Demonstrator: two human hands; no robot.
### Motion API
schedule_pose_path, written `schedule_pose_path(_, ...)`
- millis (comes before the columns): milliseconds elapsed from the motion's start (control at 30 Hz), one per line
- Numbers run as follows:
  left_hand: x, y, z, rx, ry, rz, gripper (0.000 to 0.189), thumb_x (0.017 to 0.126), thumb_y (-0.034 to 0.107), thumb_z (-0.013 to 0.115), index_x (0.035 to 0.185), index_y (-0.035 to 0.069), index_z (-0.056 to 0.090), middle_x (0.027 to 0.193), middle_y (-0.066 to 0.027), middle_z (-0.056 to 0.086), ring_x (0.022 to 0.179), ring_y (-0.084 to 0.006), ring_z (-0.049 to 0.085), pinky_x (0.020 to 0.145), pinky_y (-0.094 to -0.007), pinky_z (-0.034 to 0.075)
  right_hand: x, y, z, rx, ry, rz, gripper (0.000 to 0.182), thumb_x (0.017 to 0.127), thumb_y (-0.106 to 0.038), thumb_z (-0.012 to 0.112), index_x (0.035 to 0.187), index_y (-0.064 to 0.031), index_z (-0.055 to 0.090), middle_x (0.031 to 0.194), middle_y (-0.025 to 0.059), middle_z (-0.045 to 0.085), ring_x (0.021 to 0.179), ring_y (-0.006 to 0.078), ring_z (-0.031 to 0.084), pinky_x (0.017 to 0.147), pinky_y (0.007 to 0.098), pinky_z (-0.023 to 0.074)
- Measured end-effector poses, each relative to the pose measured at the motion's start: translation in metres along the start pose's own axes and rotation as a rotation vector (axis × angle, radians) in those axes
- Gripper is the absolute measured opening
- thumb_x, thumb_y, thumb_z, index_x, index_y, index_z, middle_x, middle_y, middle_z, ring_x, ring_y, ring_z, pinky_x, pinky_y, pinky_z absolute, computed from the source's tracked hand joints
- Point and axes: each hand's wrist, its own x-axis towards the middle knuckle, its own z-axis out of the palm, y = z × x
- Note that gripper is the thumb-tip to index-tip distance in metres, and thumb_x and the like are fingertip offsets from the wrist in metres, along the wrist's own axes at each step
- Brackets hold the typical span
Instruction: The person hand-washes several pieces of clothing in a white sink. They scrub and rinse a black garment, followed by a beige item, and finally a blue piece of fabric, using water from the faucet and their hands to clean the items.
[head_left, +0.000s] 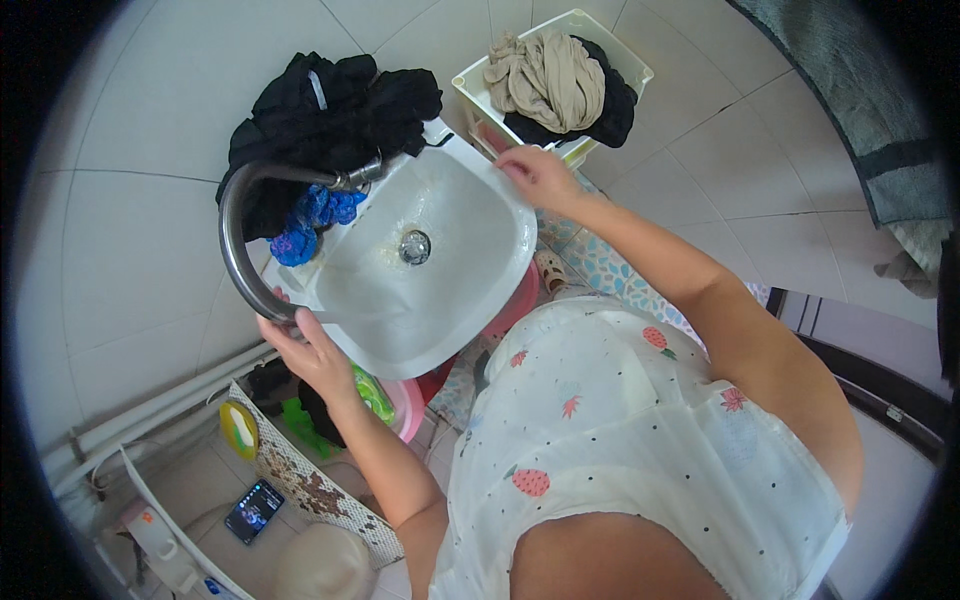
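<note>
My left hand (319, 356) holds the outlet end of a curved metal faucet (236, 240), fingers and thumb around it. A stream of water (352, 317) runs from that end into the white ceramic washbasin (465, 232). My right hand (541, 178) is at the basin's right-hand rim, close to the storage rack, with its fingers curled. Whether it grips the rim is unclear. A round metal drain stopper (415, 247) sits in the bowl. Behind the faucet lies a heap of black clothing (337, 112), and a crumpled blue cloth or plastic item (307, 225) rests beside the faucet base.
A cream plastic rack (480, 94) holds a beige garment (551, 79) and dark cloth. Pink basins (517, 300) stand beneath the washbasin. At lower left are a rusty perforated shelf panel (315, 480), a yellow soap dish (238, 430) and a phone (255, 511). A grey-green towel (840, 82) hangs at upper right.
</note>
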Motion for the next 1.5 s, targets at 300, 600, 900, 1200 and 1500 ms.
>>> schedule_pose_path(300,-0.12,-0.102,0.001,0.397,-0.104,-0.27,0.051,0.086,0.027,0.051,0.126,-0.001,0.038,0.13,-0.0259,0.035,0.12,-0.0395,0.033,0.1,-0.0435,0.025,-0.018,0.068,-0.054,-0.019,0.357,0.394,0.018,0.083,-0.015,0.057,0.097,-0.0053,0.062,0.085,0.0097,0.063,0.077,0.019,0.06,0.071,0.028,0.0464)
schedule_pose_path(600,-0.167,-0.112,0.021,0.758,-0.361,-0.309,0.037,0.076,0.023,0.057,0.108,0.006,0.058,0.131,-0.0235,0.035,0.126,-0.0454,0.021,0.102,-0.0554,0.017,0.054,-0.028,0.0,-0.064,0.052,-0.097,0.033,0.076,-0.014,0.061,0.109,-0.0091,0.056,0.106,0.0118,0.057,0.097,0.0258,0.054,0.085,0.0347,0.0415)
schedule_pose_path(900,-0.18,-0.117,0.028,0.658,-0.202,-0.275,0.03,0.074,0.021,0.056,0.097,0.003,0.063,0.127,-0.02,0.042,0.128,-0.0449,0.016,0.103,-0.0569,0.013,0.155,-0.128,0.055,-0.233,0.098,-0.682,0.073,0.064,-0.026,0.076,0.128,-0.0205,0.041,0.127,0.0104,0.044,0.115,0.0317,0.042,0.09,0.0408,0.0387)
schedule_pose_path(1200,-0.175,-0.116,0.027,0.633,-0.2,-0.269,0.027,0.073,0.018,0.054,0.093,0.003,0.064,0.125,-0.02,0.043,0.128,-0.0431,0.017,0.104,-0.055,0.013,0.196,-0.157,0.077,-0.6,-0.11,-0.459,0.106,0.045,-0.02,0.082,0.133,-0.0055,0.026,0.135,0.0189,0.027,0.126,0.04,0.021,0.104,0.0468,0.0214)
schedule_pose_path(1500,-0.172,-0.115,0.027,0.687,-0.232,-0.281,0.027,0.073,0.017,0.052,0.093,0.003,0.064,0.123,-0.0193,0.045,0.126,-0.0457,0.019,0.102,-0.0579,0.014,0.227,-0.16,0.079,-0.585,-0.224,-0.487,0.073,0.052,-0.027,0.081,0.116,-0.0127,0.05,0.108,0.0129,0.054,0.104,0.0324,0.049,0.086,0.0431,0.0404)
